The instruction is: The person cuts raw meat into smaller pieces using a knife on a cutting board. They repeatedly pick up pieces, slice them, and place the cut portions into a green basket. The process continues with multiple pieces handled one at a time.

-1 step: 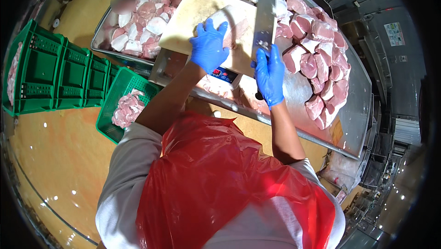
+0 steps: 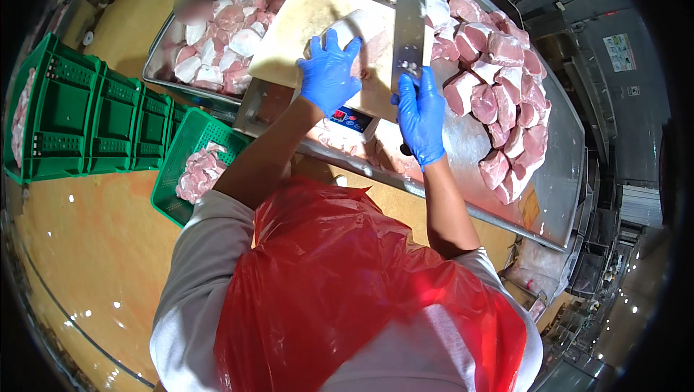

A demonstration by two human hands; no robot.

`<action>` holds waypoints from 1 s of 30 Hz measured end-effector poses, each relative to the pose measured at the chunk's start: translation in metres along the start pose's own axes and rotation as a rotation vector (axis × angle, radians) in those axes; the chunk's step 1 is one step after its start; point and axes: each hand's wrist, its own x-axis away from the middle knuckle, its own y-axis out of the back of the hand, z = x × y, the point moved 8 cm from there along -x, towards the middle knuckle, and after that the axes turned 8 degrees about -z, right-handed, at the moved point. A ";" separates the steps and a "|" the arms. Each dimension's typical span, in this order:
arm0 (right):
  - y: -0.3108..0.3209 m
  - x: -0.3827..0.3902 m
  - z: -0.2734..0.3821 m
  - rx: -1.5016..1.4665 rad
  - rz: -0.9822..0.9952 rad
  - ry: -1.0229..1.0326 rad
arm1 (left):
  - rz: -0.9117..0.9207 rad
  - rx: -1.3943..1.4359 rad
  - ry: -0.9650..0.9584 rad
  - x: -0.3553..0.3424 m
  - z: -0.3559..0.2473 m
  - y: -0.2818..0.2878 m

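One slip of meat (image 2: 371, 42) under our splayed left hand (image 2: 331, 74) could mean cuts: our right hand (image 2: 421, 119) grips a knife (image 2: 409, 23) alongside.

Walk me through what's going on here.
A person in blue gloves has the left hand spread on a chunk of meat on a pale cutting board. The right hand grips a large knife, its blade to the right of that chunk. More cut meat is heaped on the right, and other pieces fill a metal tub on the left.
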 end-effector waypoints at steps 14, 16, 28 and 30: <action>-0.101 -0.001 0.015 0.365 0.306 0.242 | -0.728 0.067 -0.399 0.008 0.116 0.028; -0.139 -0.030 0.028 0.352 0.316 0.315 | -0.713 0.169 -0.284 -0.004 0.119 0.025; -0.108 0.019 -0.017 0.768 0.713 0.276 | -0.736 0.400 -0.108 0.042 0.142 0.027; -0.058 0.035 -0.030 0.850 0.785 0.219 | -0.599 0.473 0.221 0.047 0.154 0.035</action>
